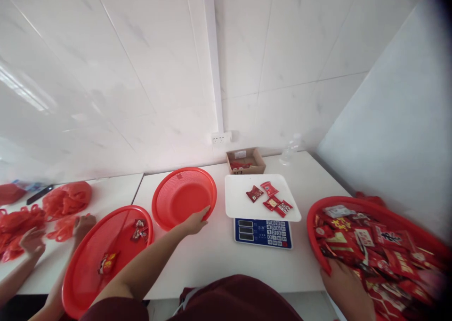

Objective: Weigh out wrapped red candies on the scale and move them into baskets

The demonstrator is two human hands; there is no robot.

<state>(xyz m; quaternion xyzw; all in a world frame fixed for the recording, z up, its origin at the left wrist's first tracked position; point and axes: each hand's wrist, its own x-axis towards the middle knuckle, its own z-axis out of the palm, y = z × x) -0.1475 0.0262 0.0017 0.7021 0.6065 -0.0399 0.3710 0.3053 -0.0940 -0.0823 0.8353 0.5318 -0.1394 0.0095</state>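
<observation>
My left hand [195, 222] reaches forward and touches the near right rim of an empty red mesh basket [176, 201]; its fingers curl over the rim. My right hand [348, 288] rests at the near left edge of a large red basket [318, 212] heaped with red snack packets [384, 252]; its fingers are hidden among the packets. Between the two baskets stands a blue scale [263, 232] with a white pan [240, 194] carrying several red packets [270, 198].
A red tray [88, 264] with a few packets lies at the near left. Another person's two hands [31, 241] [83, 224] work at red plastic bags [67, 198] on the left table. A small cardboard box [245, 161] and a clear bottle [289, 151] stand by the wall.
</observation>
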